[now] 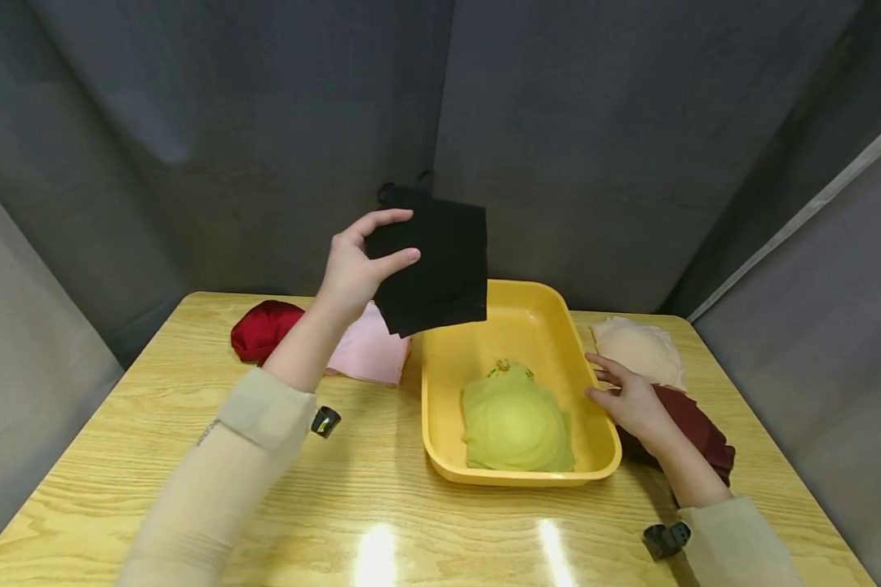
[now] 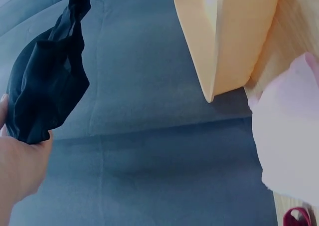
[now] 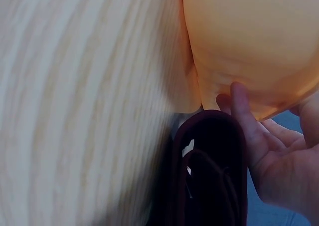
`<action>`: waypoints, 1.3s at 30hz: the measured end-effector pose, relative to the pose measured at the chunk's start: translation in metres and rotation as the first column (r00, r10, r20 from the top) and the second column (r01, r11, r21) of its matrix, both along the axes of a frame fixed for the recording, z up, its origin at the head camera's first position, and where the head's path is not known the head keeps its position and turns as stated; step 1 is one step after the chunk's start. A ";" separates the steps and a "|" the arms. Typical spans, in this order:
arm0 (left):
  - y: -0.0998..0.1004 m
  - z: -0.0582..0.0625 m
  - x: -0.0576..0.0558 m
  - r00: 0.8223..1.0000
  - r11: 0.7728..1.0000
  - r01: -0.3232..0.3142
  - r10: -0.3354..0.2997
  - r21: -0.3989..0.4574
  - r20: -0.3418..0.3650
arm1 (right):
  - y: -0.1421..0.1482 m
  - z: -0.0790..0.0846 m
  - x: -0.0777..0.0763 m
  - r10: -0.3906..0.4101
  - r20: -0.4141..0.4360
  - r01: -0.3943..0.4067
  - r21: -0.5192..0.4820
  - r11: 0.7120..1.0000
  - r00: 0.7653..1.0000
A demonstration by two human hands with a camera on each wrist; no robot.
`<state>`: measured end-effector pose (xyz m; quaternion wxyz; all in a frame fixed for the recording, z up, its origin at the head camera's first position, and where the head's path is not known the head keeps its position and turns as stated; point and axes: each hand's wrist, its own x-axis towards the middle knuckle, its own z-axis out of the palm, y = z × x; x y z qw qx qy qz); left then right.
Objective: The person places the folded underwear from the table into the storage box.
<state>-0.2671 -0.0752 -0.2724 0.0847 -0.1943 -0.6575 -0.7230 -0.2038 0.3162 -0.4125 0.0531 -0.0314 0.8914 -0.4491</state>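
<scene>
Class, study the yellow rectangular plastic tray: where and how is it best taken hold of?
Probably take the tray by its rim, midway along both long sides, from left and right at once. It sits flat with raised walls, giving edges to hold. The right hand touches the right side; the dark maroon cloth lies close by, so come in just beyond it.

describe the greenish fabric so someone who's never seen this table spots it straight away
On the wood-grain table, find the yellow tray. In its near half lies a yellow-green fabric piece, its narrower end towards the tray's far side. It alone lies inside the tray, while the pink fabric and maroon fabric lie outside, on opposite sides.
</scene>
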 end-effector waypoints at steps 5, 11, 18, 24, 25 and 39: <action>0.011 -0.004 -0.006 1.000 1.000 0.017 -0.017 0.022 0.001 | -0.001 0.000 0.000 -0.001 -0.012 0.002 0.012 1.000 1.000; 0.022 -0.014 -0.013 1.000 1.000 0.002 -0.002 0.018 0.015 | -0.003 0.001 0.000 0.003 -0.012 -0.002 0.019 1.000 1.000; 0.035 -0.025 -0.018 0.999 1.000 0.002 -0.003 0.009 0.053 | -0.005 -0.001 -0.001 0.011 -0.033 -0.011 0.016 1.000 0.999; 0.045 -0.037 -0.024 0.998 0.999 -0.028 0.030 -0.034 0.051 | -0.004 -0.003 -0.002 0.021 -0.055 -0.020 0.015 1.000 0.998; 0.047 -0.039 -0.026 0.998 0.999 -0.033 0.035 -0.040 0.049 | -0.004 -0.003 -0.002 0.021 -0.060 -0.020 0.018 1.000 0.998; 0.066 -0.074 -0.042 0.996 0.987 -0.054 0.064 -0.154 0.057 | -0.001 0.002 0.002 0.012 -0.053 -0.009 0.050 0.999 0.999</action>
